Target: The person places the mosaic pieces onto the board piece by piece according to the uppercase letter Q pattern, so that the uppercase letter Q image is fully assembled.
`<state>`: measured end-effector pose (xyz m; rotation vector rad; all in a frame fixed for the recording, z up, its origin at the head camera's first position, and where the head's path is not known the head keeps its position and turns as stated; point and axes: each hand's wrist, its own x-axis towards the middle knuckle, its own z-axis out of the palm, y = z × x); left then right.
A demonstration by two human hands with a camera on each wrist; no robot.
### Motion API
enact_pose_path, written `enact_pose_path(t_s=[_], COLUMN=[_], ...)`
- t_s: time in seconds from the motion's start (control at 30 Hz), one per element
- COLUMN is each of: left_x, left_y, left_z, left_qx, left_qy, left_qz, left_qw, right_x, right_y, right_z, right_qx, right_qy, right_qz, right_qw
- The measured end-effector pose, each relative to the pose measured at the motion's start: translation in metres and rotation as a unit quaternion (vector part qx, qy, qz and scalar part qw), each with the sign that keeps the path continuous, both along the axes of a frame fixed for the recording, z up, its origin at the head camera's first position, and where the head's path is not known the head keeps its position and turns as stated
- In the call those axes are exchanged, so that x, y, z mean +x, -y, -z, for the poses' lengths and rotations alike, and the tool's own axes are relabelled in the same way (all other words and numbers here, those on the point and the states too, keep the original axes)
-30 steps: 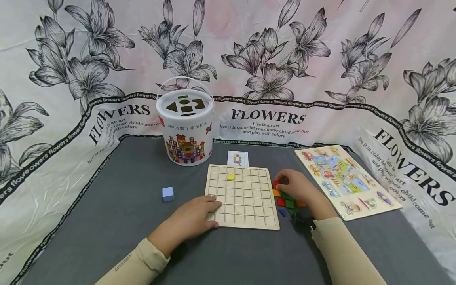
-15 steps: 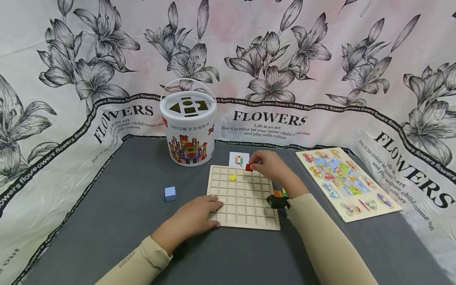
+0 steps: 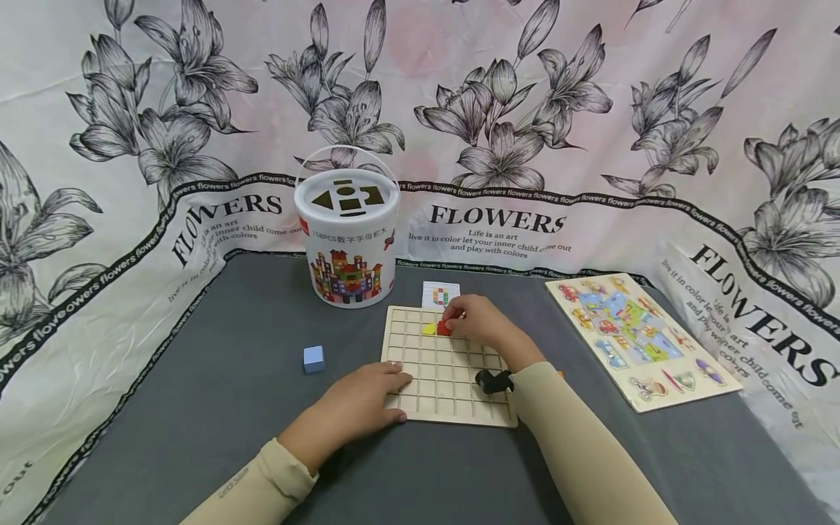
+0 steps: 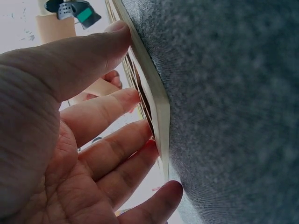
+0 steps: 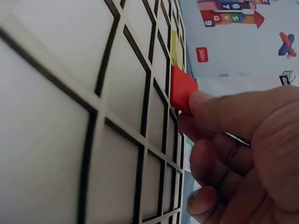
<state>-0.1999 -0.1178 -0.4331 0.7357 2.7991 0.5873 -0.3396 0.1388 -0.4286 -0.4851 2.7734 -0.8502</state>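
Note:
My right hand (image 3: 477, 321) pinches a red square tile (image 5: 182, 88) between thumb and forefinger. The tile is at the grid board's upper rows, right beside a yellow piece (image 3: 429, 329) lying in one cell. In the right wrist view the tile's edge meets the grid lines. The wooden grid board (image 3: 426, 394) lies flat on the grey cloth. My left hand (image 3: 357, 399) rests at the board's left edge, fingers spread and fairly straight, with thumb and fingertips touching the rim (image 4: 161, 112). Behind the board lies a small pattern card (image 3: 433, 292), partly covered by the right hand.
A white lidded bucket (image 3: 348, 248) stands behind the board. A light blue cube (image 3: 313, 359) sits left of it. A picture puzzle board (image 3: 646, 343) lies at the right. The right forearm hides most of the loose coloured tiles beside the grid board.
My right hand took the red tile from the loose pile, carried it left over the board, and lowered it beside the yellow piece. My left hand stays at the board's edge.

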Motion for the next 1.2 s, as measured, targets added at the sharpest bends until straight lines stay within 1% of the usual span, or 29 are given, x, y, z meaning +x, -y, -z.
enact_pose_path(t_s=[0.13, 0.37, 0.43, 0.5, 0.57, 0.63, 0.7, 0.8, 0.87, 1.0, 1.1, 1.2], left_x=[0.000, -0.001, -0.001, 0.000, 0.000, 0.001, 0.002, 0.003, 0.004, 0.005, 0.004, 0.003], left_y=[0.001, 0.001, 0.000, 0.000, 0.000, 0.001, 0.003, 0.004, 0.005, 0.006, 0.005, 0.002], left_z=[0.002, 0.003, 0.003, 0.002, 0.001, 0.000, -0.001, -0.002, -0.002, -0.001, 0.000, 0.001], left_qx=[0.003, 0.003, 0.003, 0.004, 0.006, 0.010, 0.012, 0.011, 0.009, 0.011, 0.015, 0.018], left_qy=[0.000, 0.005, 0.005, 0.004, 0.005, 0.005, 0.004, 0.003, 0.005, 0.009, 0.009, 0.006], left_qz=[0.001, 0.003, 0.003, 0.004, 0.004, 0.002, -0.001, -0.007, -0.012, -0.017, -0.013, -0.005], left_qw=[1.0000, 1.0000, 1.0000, 1.0000, 1.0000, 0.9999, 0.9999, 0.9999, 0.9999, 0.9998, 0.9998, 0.9998], right_x=[0.001, 0.003, 0.005, 0.007, 0.009, 0.013, 0.018, 0.028, 0.034, 0.048, 0.056, 0.059], right_y=[0.001, 0.000, -0.004, -0.013, -0.027, -0.048, -0.070, -0.101, -0.116, -0.127, -0.126, -0.124], right_z=[0.001, 0.003, 0.001, -0.001, -0.005, -0.008, -0.010, -0.008, -0.005, 0.005, 0.012, 0.014], right_qx=[0.001, 0.004, -0.001, -0.006, -0.011, -0.015, -0.008, 0.007, 0.019, 0.026, 0.034, 0.047], right_qy=[0.014, 0.013, 0.012, 0.001, -0.013, -0.023, -0.028, -0.016, 0.000, 0.023, 0.011, 0.002], right_qz=[-0.008, -0.007, -0.008, -0.007, 0.004, 0.020, 0.041, 0.064, 0.067, 0.082, 0.110, 0.137], right_qw=[1.000, 1.000, 1.000, 1.000, 1.000, 0.999, 0.999, 0.998, 0.998, 0.996, 0.993, 0.990])
